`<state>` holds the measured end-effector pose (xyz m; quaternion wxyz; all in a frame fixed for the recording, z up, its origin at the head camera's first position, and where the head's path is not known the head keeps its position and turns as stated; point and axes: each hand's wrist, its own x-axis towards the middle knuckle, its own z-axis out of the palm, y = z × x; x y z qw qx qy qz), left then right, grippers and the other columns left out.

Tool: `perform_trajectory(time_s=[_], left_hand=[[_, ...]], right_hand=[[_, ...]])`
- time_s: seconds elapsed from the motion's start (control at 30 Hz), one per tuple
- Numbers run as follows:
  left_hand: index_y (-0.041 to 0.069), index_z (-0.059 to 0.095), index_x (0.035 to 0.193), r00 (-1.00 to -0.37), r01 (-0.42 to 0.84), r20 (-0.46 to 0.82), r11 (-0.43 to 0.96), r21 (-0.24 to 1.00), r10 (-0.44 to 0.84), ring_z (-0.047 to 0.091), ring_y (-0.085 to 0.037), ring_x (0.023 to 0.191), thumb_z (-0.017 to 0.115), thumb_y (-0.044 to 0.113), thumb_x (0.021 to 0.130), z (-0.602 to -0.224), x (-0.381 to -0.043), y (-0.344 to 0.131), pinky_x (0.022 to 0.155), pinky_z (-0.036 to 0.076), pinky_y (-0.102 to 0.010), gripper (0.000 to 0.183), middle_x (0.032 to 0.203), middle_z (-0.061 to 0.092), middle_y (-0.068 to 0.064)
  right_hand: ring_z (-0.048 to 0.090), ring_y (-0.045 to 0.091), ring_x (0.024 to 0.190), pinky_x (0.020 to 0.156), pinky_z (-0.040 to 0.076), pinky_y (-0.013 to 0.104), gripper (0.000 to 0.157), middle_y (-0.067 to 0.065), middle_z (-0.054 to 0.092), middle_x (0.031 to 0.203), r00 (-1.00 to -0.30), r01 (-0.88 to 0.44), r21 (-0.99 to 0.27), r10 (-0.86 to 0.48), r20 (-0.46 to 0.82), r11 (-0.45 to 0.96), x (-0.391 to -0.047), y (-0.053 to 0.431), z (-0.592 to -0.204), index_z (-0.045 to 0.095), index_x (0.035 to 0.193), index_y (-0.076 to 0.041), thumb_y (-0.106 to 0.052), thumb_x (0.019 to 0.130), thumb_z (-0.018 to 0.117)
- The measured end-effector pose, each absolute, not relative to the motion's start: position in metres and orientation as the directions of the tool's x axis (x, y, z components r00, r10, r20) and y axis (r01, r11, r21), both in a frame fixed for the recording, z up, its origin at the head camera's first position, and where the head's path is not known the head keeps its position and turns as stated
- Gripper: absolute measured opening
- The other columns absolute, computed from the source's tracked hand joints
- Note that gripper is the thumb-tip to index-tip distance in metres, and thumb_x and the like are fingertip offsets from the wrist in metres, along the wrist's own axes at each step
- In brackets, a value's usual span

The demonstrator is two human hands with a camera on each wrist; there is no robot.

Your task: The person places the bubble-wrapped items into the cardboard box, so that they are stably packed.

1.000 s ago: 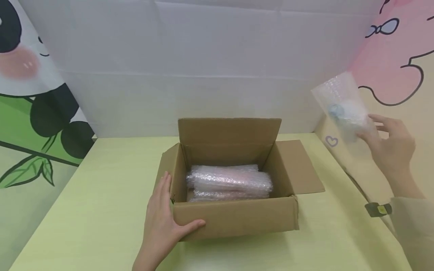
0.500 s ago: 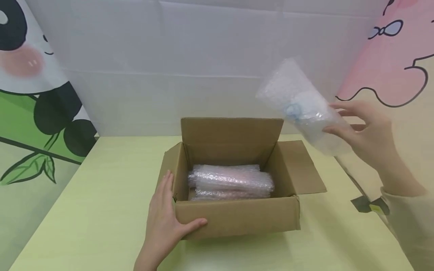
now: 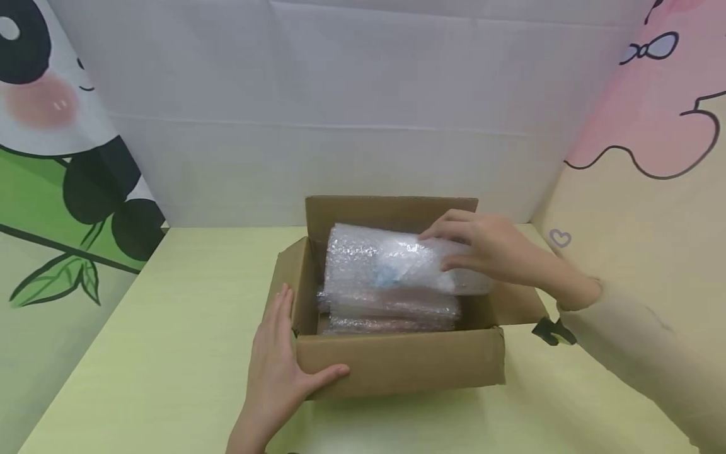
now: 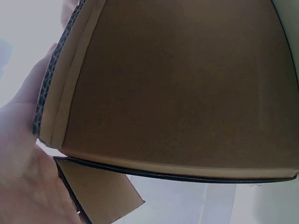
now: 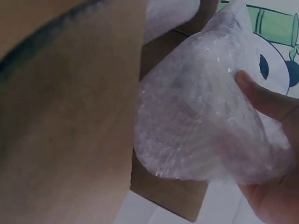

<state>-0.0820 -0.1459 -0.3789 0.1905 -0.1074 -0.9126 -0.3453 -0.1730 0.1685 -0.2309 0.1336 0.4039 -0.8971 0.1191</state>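
Observation:
An open cardboard box [image 3: 399,366] stands on the table with several bubble-wrapped bundles [image 3: 391,323] inside. My left hand [image 3: 275,369] rests on its near left corner, fingers straight along the side and thumb across the front. The left wrist view shows that hand beside a cardboard edge [image 4: 70,70]. My right hand [image 3: 488,246] grips the right part of another bubble-wrapped bundle [image 3: 363,258], slightly tilted over the box opening. A pale blue patch shows through the wrap; what is inside cannot be made out. In the right wrist view the thumb [image 5: 261,95] presses on the bubble wrap [image 5: 187,121].
The box's back flap [image 3: 363,205] stands up, and its right flap [image 3: 518,306] folds outward, partly behind the right forearm. Pale yellow table [image 3: 153,353] surrounds the box. A white backdrop [image 3: 340,94] rises behind, with painted panels on both sides.
My right hand has carried the bubble-wrapped bundle from the far right, leftward and down to the box opening, turning it nearly level. My left hand has stayed at the box corner.

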Motion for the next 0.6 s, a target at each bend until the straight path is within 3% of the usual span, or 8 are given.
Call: perform_trajectory(time_s=[0.17, 0.3, 0.47, 0.6], left_hand=[[0.009, 0.011, 0.156, -0.909, 0.32, 0.413, 0.737, 0.596, 0.061, 0.02, -0.037, 0.147, 0.085, 0.058, 0.055, -0.377, -0.082, -0.145, 0.114, 0.024, -0.062, 0.135, 0.163, 0.015, -0.012], [0.008, 0.011, 0.156, -0.906, 0.323, 0.418, 0.74, 0.59, 0.062, 0.02, -0.036, 0.147, 0.086, 0.058, 0.055, -0.376, -0.081, -0.144, 0.114, 0.024, -0.062, 0.135, 0.163, 0.015, -0.013], [0.008, 0.011, 0.156, -0.899, 0.333, 0.433, 0.744, 0.58, 0.065, 0.021, -0.036, 0.147, 0.086, 0.057, 0.054, -0.376, -0.08, -0.144, 0.115, 0.024, -0.061, 0.135, 0.162, 0.016, -0.013], [0.008, 0.011, 0.156, -0.896, 0.335, 0.439, 0.745, 0.576, 0.064, 0.021, -0.036, 0.147, 0.086, 0.057, 0.054, -0.377, -0.08, -0.144, 0.114, 0.024, -0.061, 0.136, 0.162, 0.016, -0.013]], right_hand=[[0.069, 0.014, 0.093, 0.072, 0.056, 0.033, 0.041, -0.004, 0.068, 0.117, -0.704, -0.708, -0.077, -0.692, 0.16, 0.702, -0.177, 0.156, -0.234, 0.067, 0.121, -0.02, -0.021, 0.082, 0.077], [0.067, 0.021, 0.106, 0.075, 0.058, 0.039, 0.041, 0.0, 0.067, 0.122, -0.713, -0.699, -0.053, -0.689, 0.126, 0.713, -0.175, 0.154, -0.234, 0.066, 0.123, -0.017, -0.019, 0.083, 0.076], [0.066, 0.02, 0.106, 0.063, 0.056, 0.031, 0.049, -0.001, 0.064, 0.128, -0.729, -0.681, -0.017, -0.675, 0.113, 0.732, -0.17, 0.154, -0.237, 0.065, 0.125, -0.02, -0.025, 0.079, 0.08], [0.068, 0.016, 0.096, 0.048, 0.044, 0.022, 0.052, -0.006, 0.061, 0.133, -0.755, -0.653, 0.008, -0.652, 0.076, 0.757, -0.168, 0.154, -0.243, 0.062, 0.128, -0.026, -0.026, 0.079, 0.079]])
